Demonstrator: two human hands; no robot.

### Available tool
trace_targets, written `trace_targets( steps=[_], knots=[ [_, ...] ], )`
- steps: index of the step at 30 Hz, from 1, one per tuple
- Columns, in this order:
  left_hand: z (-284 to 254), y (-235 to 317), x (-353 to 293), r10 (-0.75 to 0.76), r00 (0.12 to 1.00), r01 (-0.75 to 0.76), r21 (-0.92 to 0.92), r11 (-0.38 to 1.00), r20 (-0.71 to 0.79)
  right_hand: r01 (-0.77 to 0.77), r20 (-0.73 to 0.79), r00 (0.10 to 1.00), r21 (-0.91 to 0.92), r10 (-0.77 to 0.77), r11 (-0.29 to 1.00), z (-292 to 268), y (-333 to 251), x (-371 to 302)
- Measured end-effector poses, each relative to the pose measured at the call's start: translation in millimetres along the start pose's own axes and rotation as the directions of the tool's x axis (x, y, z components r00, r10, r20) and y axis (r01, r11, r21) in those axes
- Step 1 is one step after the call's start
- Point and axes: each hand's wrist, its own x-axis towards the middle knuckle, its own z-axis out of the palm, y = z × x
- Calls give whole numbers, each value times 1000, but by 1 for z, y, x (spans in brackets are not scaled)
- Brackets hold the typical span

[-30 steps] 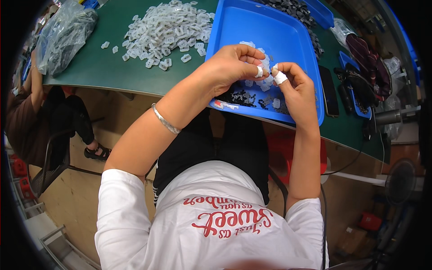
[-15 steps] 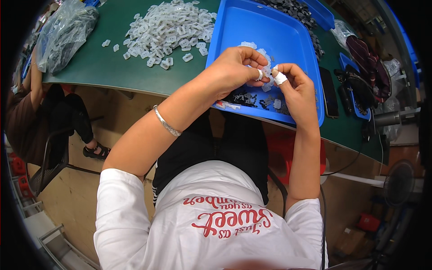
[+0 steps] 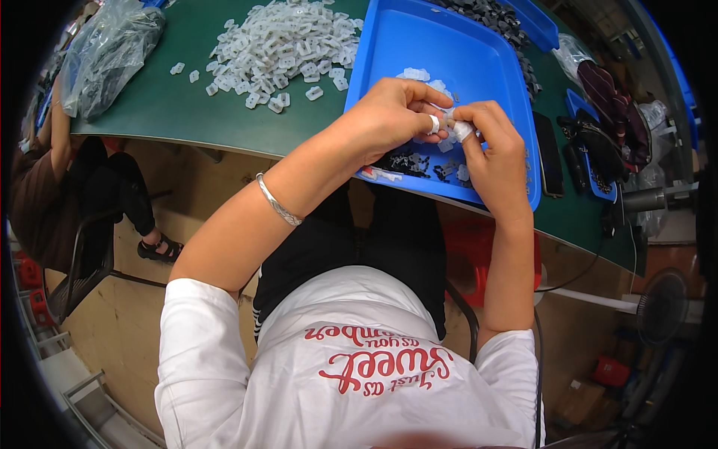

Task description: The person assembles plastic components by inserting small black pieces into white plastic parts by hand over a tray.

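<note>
Over the blue tray (image 3: 419, 34), my left hand (image 3: 396, 116) is closed in a pinch, white tape round one finger. My right hand (image 3: 495, 150), its thumb also wrapped in white tape, pinches close against it. The fingertips of both hands meet; what lies between them is too small and covered to make out. Beneath the fingers, translucent white plastic pieces (image 3: 413, 74) lie in the tray. Small black parts (image 3: 407, 163) are scattered along the tray's near side, partly hidden by my left hand.
A large heap of translucent white plastic pieces (image 3: 280, 49) covers part of the green table (image 3: 176, 112). Dark parts (image 3: 490, 21) are piled behind the tray. A clear plastic bag (image 3: 112, 56) lies far left, a phone (image 3: 548, 153) at right. Another person (image 3: 37, 187) sits at left.
My right hand has moved slightly left and its fingertips have closed up to those of my left hand. My left hand has barely moved.
</note>
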Motion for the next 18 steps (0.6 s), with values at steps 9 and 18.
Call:
trace_targets(
  steps=[9,18],
  knots=[
    [-1,0,0,-17,1000,17,0,1000,-4,-296,123,954,244,273,924,1,3,2],
    [-5,-2,3,-60,997,61,-8,998,37,-543,337,839,484,427,686,-11,-1,6]
  ],
)
